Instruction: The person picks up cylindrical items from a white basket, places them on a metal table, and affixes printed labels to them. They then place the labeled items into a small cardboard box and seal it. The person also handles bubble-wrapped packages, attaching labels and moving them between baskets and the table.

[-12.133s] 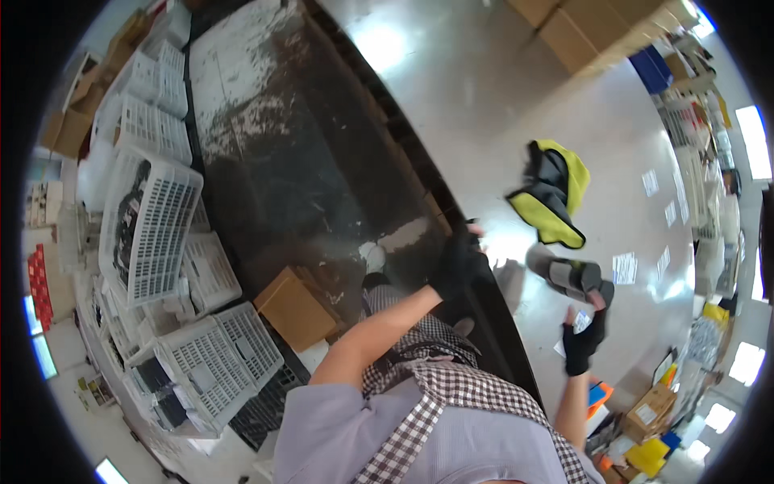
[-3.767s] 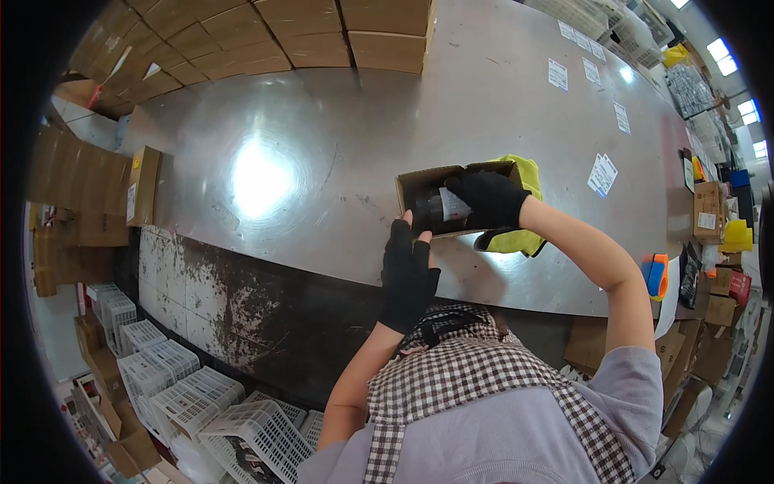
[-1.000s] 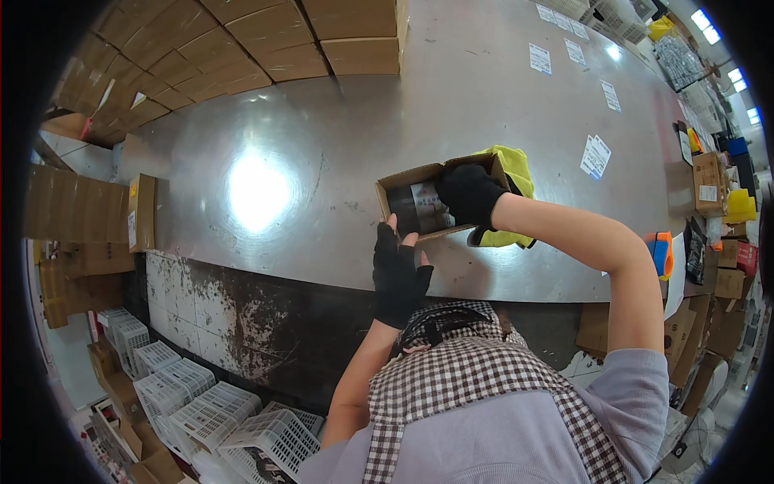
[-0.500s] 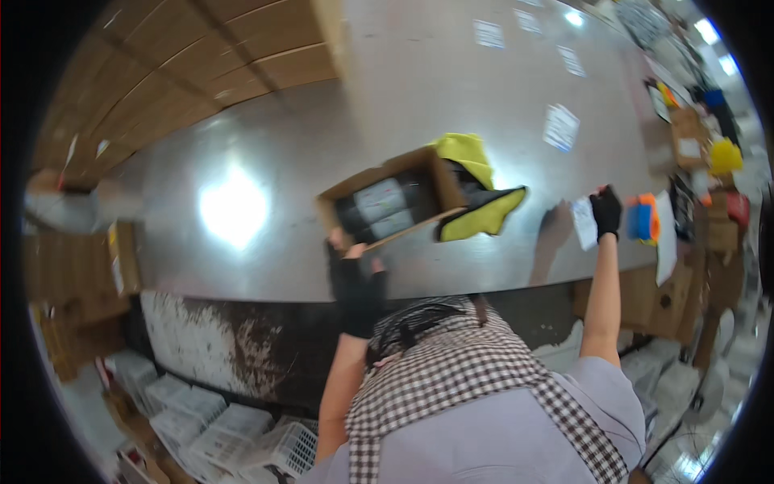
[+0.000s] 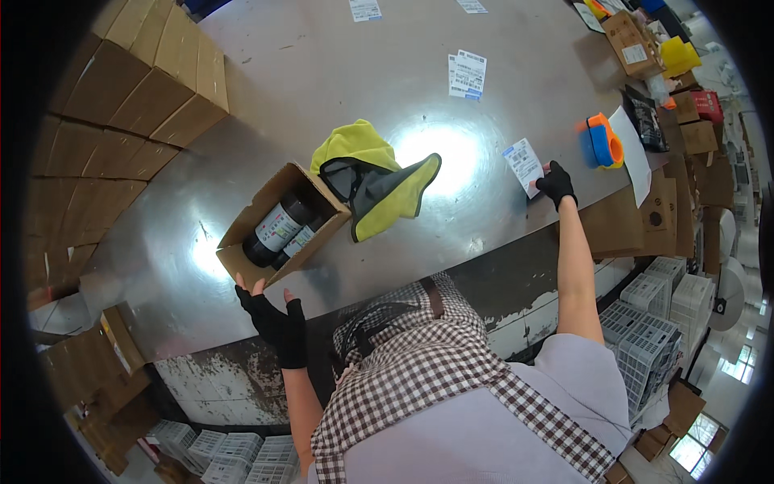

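An open cardboard box (image 5: 326,252) sits at a slant on the metal table, left of centre. Inside it lie black bottles (image 5: 276,230) with white labels. My left hand (image 5: 276,323), in a black fingerless glove, reaches the box's near left corner, fingertips against the cardboard and thumb spread apart. A yellow-green and grey cloth (image 5: 383,181) lies crumpled against the box's right side. Far to the right, my right hand (image 5: 556,184), gloved the same way, pinches the lower right edge of a white printed label (image 5: 522,167).
More labels (image 5: 468,74) lie farther back on the table (image 5: 282,73). Stacked cartons (image 5: 137,97) stand at the left. An orange and blue tape dispenser (image 5: 601,141) sits at the right beside a white sheet (image 5: 631,157). Plastic crates (image 5: 645,339) stand below the table's edge.
The view has turned, and the table's things appear farther left. My left hand stays by the box, its fingers now at the near left corner. My right hand still has the label.
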A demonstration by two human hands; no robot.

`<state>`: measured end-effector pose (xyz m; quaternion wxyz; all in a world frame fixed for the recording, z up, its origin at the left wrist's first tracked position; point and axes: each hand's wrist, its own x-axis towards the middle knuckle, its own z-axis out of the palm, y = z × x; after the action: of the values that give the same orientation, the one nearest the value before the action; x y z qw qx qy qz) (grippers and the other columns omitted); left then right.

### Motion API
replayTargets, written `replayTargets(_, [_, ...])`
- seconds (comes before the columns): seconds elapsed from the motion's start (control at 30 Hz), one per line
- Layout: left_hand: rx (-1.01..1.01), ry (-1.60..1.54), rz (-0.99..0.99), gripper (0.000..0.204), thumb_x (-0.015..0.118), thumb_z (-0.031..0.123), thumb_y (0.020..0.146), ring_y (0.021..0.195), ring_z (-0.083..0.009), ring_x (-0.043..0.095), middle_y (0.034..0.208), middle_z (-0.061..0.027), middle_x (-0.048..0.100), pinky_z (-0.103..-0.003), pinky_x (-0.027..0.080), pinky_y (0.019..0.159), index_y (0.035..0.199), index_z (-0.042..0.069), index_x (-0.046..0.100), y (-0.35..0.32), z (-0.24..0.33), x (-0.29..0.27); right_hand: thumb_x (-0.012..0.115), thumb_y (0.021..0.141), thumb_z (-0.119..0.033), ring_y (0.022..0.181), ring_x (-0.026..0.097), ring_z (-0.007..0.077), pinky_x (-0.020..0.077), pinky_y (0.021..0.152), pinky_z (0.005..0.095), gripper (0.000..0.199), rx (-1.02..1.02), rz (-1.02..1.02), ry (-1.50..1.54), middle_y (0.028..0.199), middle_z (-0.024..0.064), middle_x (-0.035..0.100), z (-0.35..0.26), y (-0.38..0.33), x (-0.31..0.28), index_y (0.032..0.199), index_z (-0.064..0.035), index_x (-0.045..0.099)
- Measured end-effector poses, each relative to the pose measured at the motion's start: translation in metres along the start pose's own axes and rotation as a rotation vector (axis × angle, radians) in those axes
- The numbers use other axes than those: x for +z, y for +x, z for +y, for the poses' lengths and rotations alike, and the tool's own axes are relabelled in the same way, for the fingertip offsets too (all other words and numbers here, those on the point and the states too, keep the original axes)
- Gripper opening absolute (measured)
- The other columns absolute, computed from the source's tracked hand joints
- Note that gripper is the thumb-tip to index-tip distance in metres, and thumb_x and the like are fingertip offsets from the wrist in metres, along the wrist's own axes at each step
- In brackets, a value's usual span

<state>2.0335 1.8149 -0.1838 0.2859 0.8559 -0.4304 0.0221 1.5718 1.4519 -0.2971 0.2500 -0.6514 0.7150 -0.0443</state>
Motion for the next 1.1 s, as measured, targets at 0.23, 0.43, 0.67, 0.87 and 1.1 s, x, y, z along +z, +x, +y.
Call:
replayTargets(0.23, [0.232,0.001,0.211,0.035,0.058,0.001,0.074,0.124,-0.0403,0.037,0.131,-0.0232,0.041,-0.049,0.033,0.099,0.107,0.004,0.045,-0.009,0.033,-0.014,0.07,0.073,-0.026,0.066,0.058,0.0105,0.0458,0.058,0.0257,0.032,-0.033,-0.314,0.646,0.081,0.0034,0.066,-0.074,-0.071,0.005,0.096,-0.0035,0.066])
replayTargets(0.43, [-0.118,-0.794,-0.549,0.026,0.06,0.008,0.082,0.097,-0.0227,0.059,0.1,-0.0116,0.062,-0.03,0.045,0.085,0.107,0.001,0.057,-0.022,0.082,0.034,0.067,0.077,-0.02,0.065,0.053,0.0088,0.043,0.057,0.0227,0.03,-0.19,-0.699,0.946,0.081,0.0056,0.064,-0.181,-0.188,0.037,0.097,0.0023,0.064])
replayTargets(0.67, [-0.431,-1.032,-0.636,0.028,0.047,0.018,0.094,0.09,-0.0104,0.055,0.097,-0.0064,0.062,-0.024,0.042,0.079,0.108,-0.004,0.057,-0.024,0.101,0.04,0.063,0.08,-0.016,0.086,0.06,0.0154,0.047,0.077,0.0288,0.034,-0.182,-0.884,1.074,0.098,0.013,0.065,-0.213,-0.234,0.045,0.108,0.0042,0.06])
replayTargets(0.87, [-0.502,-1.064,-0.628,0.028,0.047,0.019,0.094,0.086,-0.0087,0.054,0.093,-0.0048,0.063,-0.024,0.043,0.077,0.105,-0.004,0.058,-0.032,0.091,0.042,0.062,0.082,-0.016,0.091,0.06,0.0173,0.0472,0.082,0.0307,0.035,-0.128,-0.933,1.029,0.102,0.0142,0.064,-0.224,-0.246,0.045,0.11,0.0061,0.058])
replayTargets(1.1, [-0.537,-1.042,-0.785,0.021,0.052,0.016,0.091,0.079,-0.011,0.058,0.085,-0.0054,0.063,-0.026,0.047,0.074,0.096,-0.002,0.06,-0.035,0.079,0.026,0.062,0.084,-0.016,0.088,0.061,0.0178,0.0485,0.08,0.0301,0.032,-0.115,-0.84,1.14,0.101,0.014,0.064,-0.224,-0.254,0.059,0.107,0.0055,0.059])
